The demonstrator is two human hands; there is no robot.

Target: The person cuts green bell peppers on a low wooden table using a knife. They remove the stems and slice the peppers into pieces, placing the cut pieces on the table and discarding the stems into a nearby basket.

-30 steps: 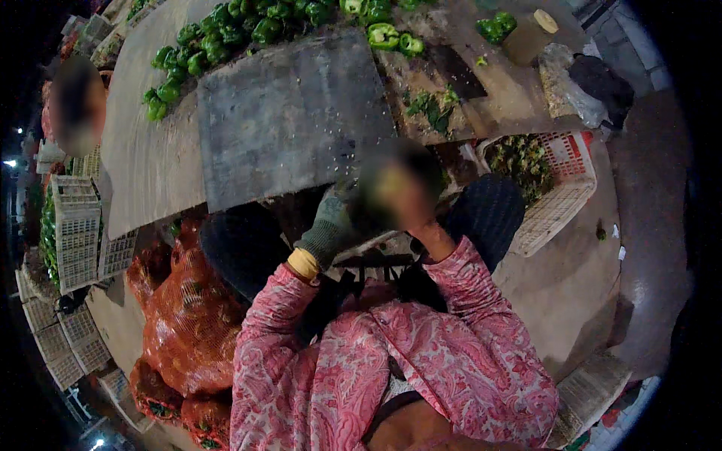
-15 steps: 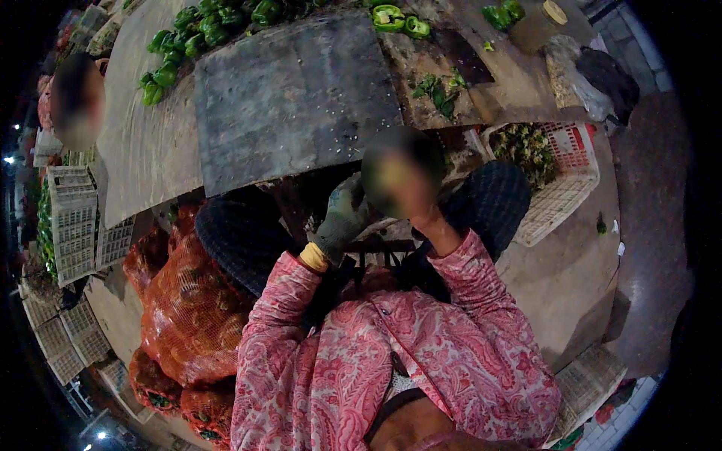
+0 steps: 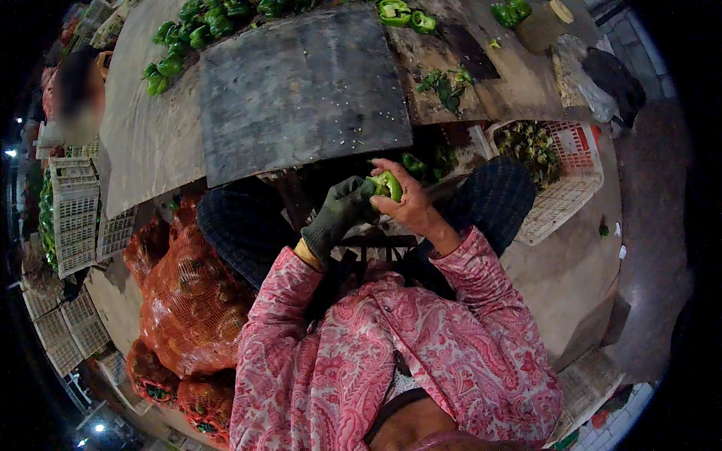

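My left hand [image 3: 343, 207], in a grey-green glove with a yellow cuff, grips a cut green pepper [image 3: 387, 186] over my lap, just below the board's front edge. My right hand [image 3: 411, 201] is bare and wraps round the pepper from the right, fingers at its top and side. The pepper's pale inside shows. More green peppers [image 3: 414, 166] lie under the board, just beyond my hands.
Ahead are a grey board [image 3: 301, 90], a pile of peppers [image 3: 214, 22] and cut peppers [image 3: 395, 13]. A crate of trimmings [image 3: 556, 203] stands right, orange mesh sacks [image 3: 184, 316] left. Stacked crates [image 3: 71, 218] and a blurred person [image 3: 75, 90] are at far left.
The pepper and my fingers, blurred out in the earlier frames, now show clearly. Both hands stay together at nearly the same place, and the view has shifted slightly.
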